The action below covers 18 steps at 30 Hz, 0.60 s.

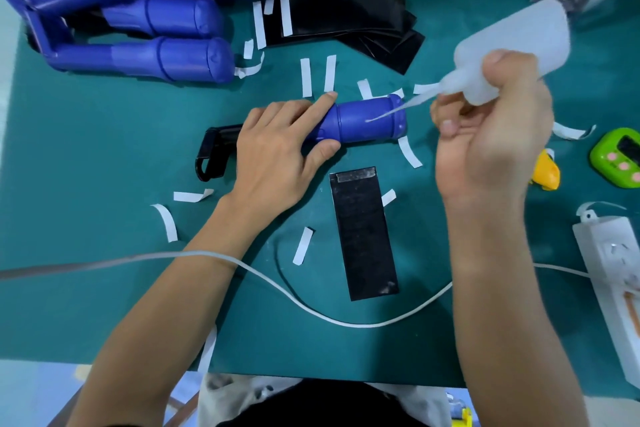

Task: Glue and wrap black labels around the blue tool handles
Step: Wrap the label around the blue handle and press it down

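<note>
A blue tool handle (pixel 367 120) lies sideways at the middle of the green table, its black end (pixel 216 156) sticking out to the left. My left hand (pixel 277 152) holds it down, index finger along the top and thumb under its neck. My right hand (pixel 495 135) grips a translucent white glue bottle (pixel 512 52), tilted so its thin nozzle tip touches the handle's barrel. One black label (pixel 362 232) lies flat just in front of the handle, with a strip of tape at its top end.
A pile of blue tool handles (pixel 145 17) fills the back left, with a stack of black labels (pixel 346 10) beside it. White backing strips (pixel 304 76) litter the table. A white cable (pixel 311 308) crosses the front. A power strip (pixel 613 281), a green timer (pixel 620 159) and a yellow object (pixel 545 172) sit at right.
</note>
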Motion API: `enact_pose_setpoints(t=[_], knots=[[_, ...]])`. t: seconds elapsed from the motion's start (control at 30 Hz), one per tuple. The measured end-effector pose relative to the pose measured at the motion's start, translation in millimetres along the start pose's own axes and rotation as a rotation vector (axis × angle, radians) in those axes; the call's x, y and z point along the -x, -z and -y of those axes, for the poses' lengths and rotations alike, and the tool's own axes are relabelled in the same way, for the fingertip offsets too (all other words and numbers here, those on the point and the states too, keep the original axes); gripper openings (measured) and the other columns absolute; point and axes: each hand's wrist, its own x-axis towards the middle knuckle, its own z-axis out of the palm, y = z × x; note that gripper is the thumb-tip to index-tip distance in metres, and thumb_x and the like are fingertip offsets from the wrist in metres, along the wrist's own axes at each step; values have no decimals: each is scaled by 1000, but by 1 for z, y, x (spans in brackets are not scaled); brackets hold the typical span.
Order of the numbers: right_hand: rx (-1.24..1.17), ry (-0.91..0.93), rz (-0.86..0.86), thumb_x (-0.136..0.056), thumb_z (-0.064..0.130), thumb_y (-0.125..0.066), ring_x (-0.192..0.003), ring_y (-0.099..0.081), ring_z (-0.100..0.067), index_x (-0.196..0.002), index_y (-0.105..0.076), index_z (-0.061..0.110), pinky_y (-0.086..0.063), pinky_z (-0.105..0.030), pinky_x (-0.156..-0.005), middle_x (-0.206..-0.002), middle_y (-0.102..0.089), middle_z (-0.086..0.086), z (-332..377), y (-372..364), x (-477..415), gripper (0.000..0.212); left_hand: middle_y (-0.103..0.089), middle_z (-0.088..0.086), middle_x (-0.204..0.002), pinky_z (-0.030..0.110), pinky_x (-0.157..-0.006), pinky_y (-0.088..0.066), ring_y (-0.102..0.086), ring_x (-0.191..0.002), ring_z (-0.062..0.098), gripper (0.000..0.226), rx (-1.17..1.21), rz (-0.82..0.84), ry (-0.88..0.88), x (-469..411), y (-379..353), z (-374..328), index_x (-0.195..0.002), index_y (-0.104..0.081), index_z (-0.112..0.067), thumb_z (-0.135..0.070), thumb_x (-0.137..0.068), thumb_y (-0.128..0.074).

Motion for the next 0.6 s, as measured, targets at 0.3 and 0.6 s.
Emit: enact_pose_setpoints(t=[0.3, 0.6], knots=[[415, 443, 96, -80, 6, -67, -69, -56, -14, -92, -60, 2, -46, -23, -62, -79, -56, -1, -23, -10, 4, 15, -70, 0, -119, 38, -85, -40, -61, -100, 26, 51, -9, -7, 14, -1, -1, 1, -144, -64, -22, -54, -103, -60], [528, 470, 140, -79, 9, -70, -67, -49, -20, -89, -43, 32, -45, -30, -55, -75, -50, 21, -27, -20, 15, 37, -71, -1, -118, 38, -84, -41, -62, -100, 25, 51, -8, -11, 22, -2, -2, 1, -142, -65, -23, -54, -101, -63]])
